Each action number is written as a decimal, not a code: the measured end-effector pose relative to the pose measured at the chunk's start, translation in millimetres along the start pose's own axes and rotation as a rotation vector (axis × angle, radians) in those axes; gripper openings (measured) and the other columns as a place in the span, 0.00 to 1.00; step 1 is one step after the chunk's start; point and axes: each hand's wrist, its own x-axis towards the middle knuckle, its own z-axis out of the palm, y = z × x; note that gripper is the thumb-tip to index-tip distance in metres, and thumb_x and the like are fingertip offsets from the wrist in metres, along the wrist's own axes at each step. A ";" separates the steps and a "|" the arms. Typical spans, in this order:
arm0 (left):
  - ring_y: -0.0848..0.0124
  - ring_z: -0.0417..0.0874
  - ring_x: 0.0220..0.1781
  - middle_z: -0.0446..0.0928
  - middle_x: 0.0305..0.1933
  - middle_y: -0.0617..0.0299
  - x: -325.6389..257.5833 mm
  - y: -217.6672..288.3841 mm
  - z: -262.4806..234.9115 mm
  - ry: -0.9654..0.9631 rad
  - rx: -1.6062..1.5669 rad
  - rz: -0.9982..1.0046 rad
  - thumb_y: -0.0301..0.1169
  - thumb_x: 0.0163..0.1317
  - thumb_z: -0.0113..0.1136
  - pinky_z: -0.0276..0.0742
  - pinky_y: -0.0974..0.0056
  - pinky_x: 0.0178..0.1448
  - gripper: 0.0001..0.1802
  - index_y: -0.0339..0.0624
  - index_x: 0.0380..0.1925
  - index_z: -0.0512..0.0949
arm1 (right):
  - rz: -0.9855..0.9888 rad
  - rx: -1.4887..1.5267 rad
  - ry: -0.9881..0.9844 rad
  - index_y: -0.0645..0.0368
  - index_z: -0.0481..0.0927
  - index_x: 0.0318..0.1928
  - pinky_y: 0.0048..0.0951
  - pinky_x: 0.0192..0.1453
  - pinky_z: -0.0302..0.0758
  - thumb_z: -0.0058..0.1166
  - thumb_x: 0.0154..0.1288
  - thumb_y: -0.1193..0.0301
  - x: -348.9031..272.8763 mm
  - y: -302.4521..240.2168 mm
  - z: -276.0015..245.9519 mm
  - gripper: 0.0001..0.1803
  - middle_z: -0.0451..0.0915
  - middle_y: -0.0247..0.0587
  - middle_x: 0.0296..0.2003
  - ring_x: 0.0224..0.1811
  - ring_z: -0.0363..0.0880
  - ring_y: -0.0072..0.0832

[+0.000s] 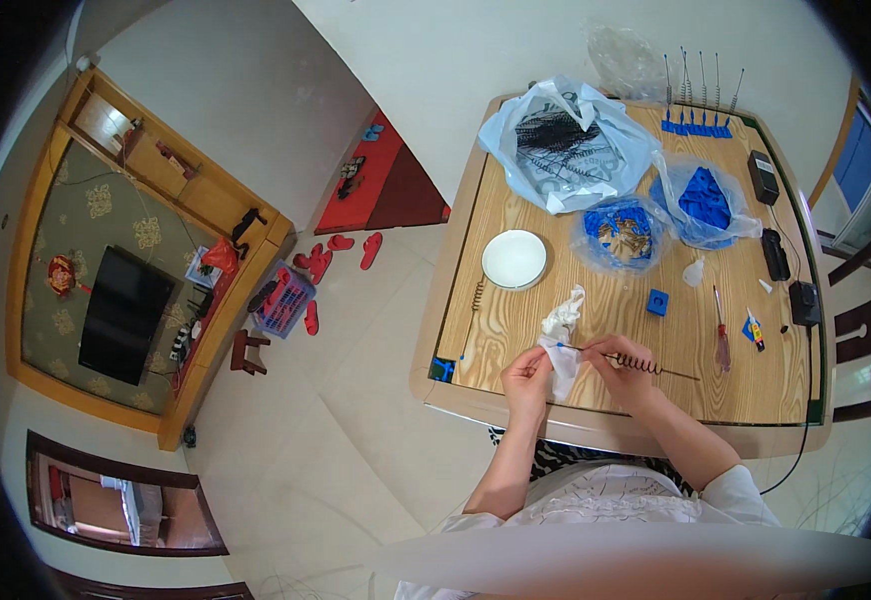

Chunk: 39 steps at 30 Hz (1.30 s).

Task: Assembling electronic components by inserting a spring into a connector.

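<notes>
Pinching a tissue (566, 372) in the left hand (528, 382) and a spring (640, 363) in the right hand (620, 376) over the desk (761, 385), right of centre in the frame and below a white dish (515, 260).

A head-worn fisheye camera is looking down over the nearby table (511, 325). It is also covering floor (301, 445) leftward.

red slippers (371, 251) lie beside a basket (290, 308), a brown stool (250, 352) stands near, a black television (126, 315) farther left.
</notes>
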 end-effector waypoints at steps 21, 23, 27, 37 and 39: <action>0.83 0.75 0.29 0.80 0.30 0.66 5.7 3.4 1.6 0.084 0.020 0.061 0.17 0.58 0.61 0.70 0.78 0.34 0.05 0.33 0.35 0.81 | -0.170 -0.189 -0.222 0.61 0.80 0.38 0.31 0.37 0.75 0.62 0.58 0.74 12.7 -9.0 -1.0 0.08 0.81 0.44 0.32 0.33 0.80 0.39; 0.83 0.76 0.29 0.80 0.31 0.66 3.1 5.9 6.2 0.076 0.042 0.092 0.16 0.57 0.61 0.71 0.78 0.35 0.06 0.33 0.34 0.81 | -0.087 -0.151 -0.181 0.61 0.80 0.39 0.30 0.36 0.75 0.62 0.58 0.73 11.0 -11.6 0.6 0.08 0.81 0.43 0.32 0.33 0.80 0.36; 0.81 0.78 0.33 0.80 0.34 0.66 0.7 5.3 9.9 -0.015 0.162 0.295 0.15 0.56 0.61 0.73 0.76 0.40 0.07 0.34 0.34 0.81 | 0.269 0.001 -0.049 0.61 0.80 0.38 0.25 0.36 0.73 0.60 0.61 0.73 2.5 2.9 8.1 0.07 0.80 0.41 0.28 0.32 0.79 0.28; 0.84 0.74 0.26 0.78 0.27 0.69 7.4 7.6 1.2 0.005 0.041 0.034 0.16 0.57 0.60 0.66 0.79 0.30 0.05 0.34 0.32 0.81 | -0.093 -0.129 -0.341 0.61 0.79 0.40 0.27 0.37 0.74 0.58 0.61 0.77 22.5 -18.6 -15.2 0.07 0.79 0.43 0.35 0.34 0.79 0.33; 0.84 0.74 0.25 0.78 0.27 0.69 8.0 4.5 0.5 0.010 0.011 0.035 0.15 0.57 0.60 0.67 0.79 0.30 0.05 0.34 0.32 0.81 | -0.093 -0.102 -0.267 0.60 0.79 0.39 0.29 0.36 0.73 0.59 0.59 0.77 20.1 -16.7 -10.3 0.07 0.79 0.43 0.33 0.34 0.79 0.36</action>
